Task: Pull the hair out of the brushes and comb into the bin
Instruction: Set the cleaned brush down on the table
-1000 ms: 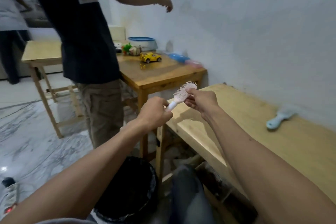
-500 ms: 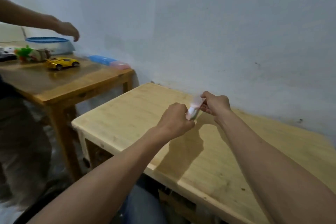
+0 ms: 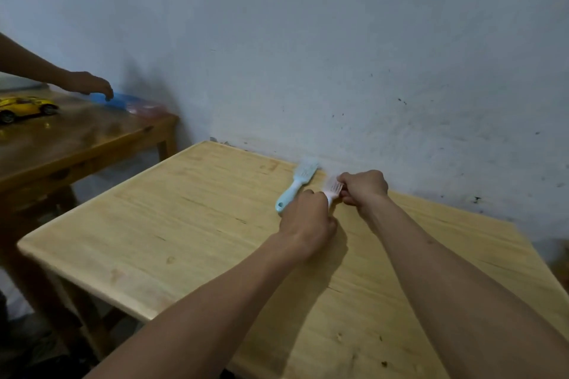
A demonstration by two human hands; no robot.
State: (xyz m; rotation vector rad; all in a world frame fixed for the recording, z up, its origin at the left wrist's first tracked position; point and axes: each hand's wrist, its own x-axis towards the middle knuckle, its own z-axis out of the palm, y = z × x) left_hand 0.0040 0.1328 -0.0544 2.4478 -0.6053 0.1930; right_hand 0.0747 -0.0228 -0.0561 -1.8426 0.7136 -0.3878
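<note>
Both my hands hold a small white-pink brush [image 3: 333, 187] over the far side of the light wooden table [image 3: 172, 224]. My left hand [image 3: 308, 221] is closed around its handle. My right hand [image 3: 363, 186] pinches the bristle head. A light blue brush [image 3: 295, 188] lies flat on the table just left of my hands, bristle end toward the wall. No bin is in view, and I cannot make out any hair.
A darker wooden table [image 3: 77, 144] stands to the left with a yellow toy car [image 3: 24, 108] and blue and pink items [image 3: 135, 103] by the wall. Another person's hand [image 3: 89, 86] reaches over it. The wall runs close behind both tables.
My view has swung right, from the bin and the standing person to the light table. My hands carried the white brush toward the wall, beside the blue brush.
</note>
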